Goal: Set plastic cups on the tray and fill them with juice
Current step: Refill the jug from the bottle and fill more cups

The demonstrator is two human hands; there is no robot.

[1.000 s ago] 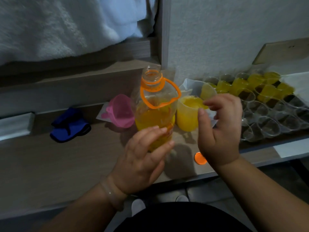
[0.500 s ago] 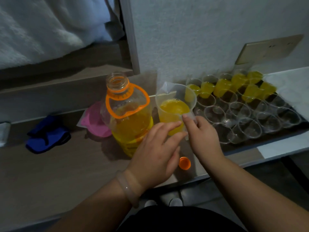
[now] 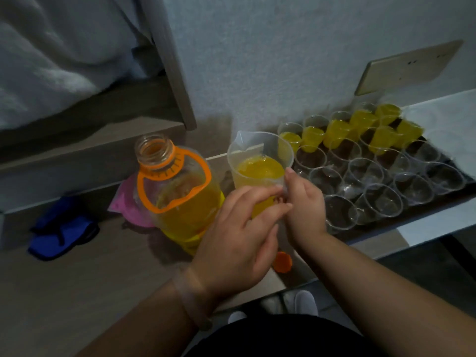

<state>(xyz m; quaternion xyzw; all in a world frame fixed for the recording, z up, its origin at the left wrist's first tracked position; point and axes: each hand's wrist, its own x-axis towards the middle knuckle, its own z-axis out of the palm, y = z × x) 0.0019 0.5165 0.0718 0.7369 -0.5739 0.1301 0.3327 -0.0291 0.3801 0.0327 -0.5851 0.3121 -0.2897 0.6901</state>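
A clear measuring jug [image 3: 257,148], half full of orange juice, stands on the wooden counter beside a dark tray [image 3: 462,193]. My right hand [image 3: 306,204] grips the jug at its near right side, thumb up along the wall. My left hand [image 3: 237,235] reaches in from the left, and its stretched fingers touch the jug's near side. An uncapped juice bottle [image 3: 180,202] with an orange handle stands left of the jug. On the tray, several cups at the back hold juice [image 3: 337,130], and several clear cups in front are empty [image 3: 381,204].
The orange bottle cap [image 3: 282,261] lies on the counter near its front edge, under my wrists. A pink funnel [image 3: 128,204] lies behind the bottle, and a blue cloth [image 3: 61,228] further left. A white sheet [image 3: 438,222] lies under the tray's front.
My left hand has left the bottle and moved right to the jug. My right hand has come down from above the jug and taken hold of it.
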